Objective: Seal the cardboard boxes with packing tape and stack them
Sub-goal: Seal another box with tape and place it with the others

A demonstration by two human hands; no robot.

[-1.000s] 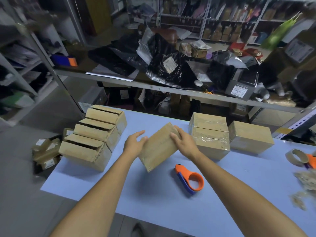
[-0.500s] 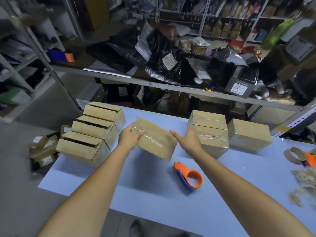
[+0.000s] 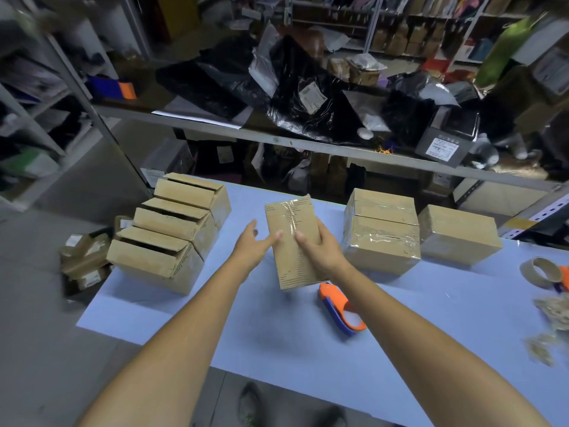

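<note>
A taped cardboard box [image 3: 291, 223] is held above the blue table [image 3: 191, 315], its long side pointing away from me. My right hand [image 3: 320, 251] grips its right side, thumb across the taped face. My left hand [image 3: 254, 248] has straight fingers touching the box's left edge. Three unsealed boxes [image 3: 172, 232] with gaps between their flaps sit in a row at the left. Two taped boxes [image 3: 381, 232] are stacked at the right, with another sealed box [image 3: 458, 235] beside them. An orange and blue tape dispenser [image 3: 341, 309] lies on the table under my right wrist.
A tape roll [image 3: 538, 271] on a second orange dispenser lies at the far right edge, with crumpled tape scraps [image 3: 551, 309] nearby. A metal shelf [image 3: 277, 140] piled with black bags crosses behind the table. More cartons [image 3: 84, 260] sit on the floor at the left.
The box has turned in my hands from lying crosswise to pointing lengthwise away from me. My right hand moved from its end onto its right side, and the left fingers opened along its left edge.
</note>
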